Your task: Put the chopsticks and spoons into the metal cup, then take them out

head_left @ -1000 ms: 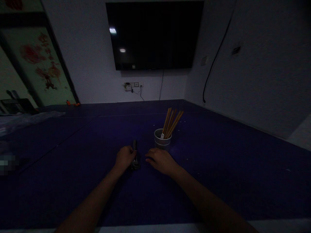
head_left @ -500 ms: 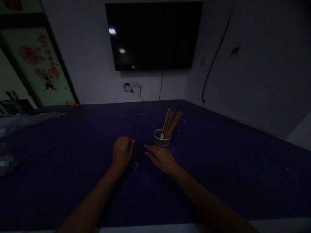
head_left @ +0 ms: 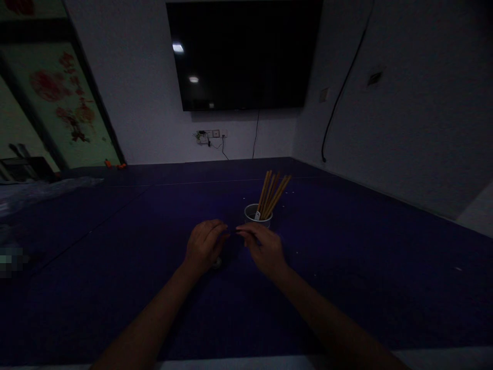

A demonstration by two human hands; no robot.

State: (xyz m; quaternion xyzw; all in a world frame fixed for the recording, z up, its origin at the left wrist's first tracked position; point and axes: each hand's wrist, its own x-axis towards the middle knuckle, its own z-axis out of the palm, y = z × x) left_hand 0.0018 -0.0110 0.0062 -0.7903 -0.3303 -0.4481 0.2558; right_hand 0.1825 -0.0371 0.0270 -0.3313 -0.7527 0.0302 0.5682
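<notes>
My left hand (head_left: 205, 244) is closed in a pinch just above the dark blue surface. Facing it, my right hand (head_left: 265, 246) also pinches, fingertips nearly meeting the left ones. Between them runs a thin dark utensil (head_left: 233, 231), gripped by both; its kind is hidden by the fingers and dim light. Under my left hand lies a metal spoon (head_left: 216, 263), only its bowl showing. Just behind my right hand stands a round metal cup (head_left: 252, 209), partly covered by that hand. Several wooden chopsticks (head_left: 271, 195) lean rightward in it, with a small white tag-like piece (head_left: 257, 216).
Small white specks dot the blue surface (head_left: 346, 267) on the right. Crumpled clear plastic (head_left: 50, 190) lies at the far left, near small orange objects (head_left: 115, 164). A large dark television (head_left: 246, 56) hangs on the back wall, above sockets (head_left: 210, 134) and cables.
My left hand lifted the thin utensil off the spoon, then brought it rightward and turned it toward my right hand. My right hand, earlier open, has closed on its other end. The cup stays put.
</notes>
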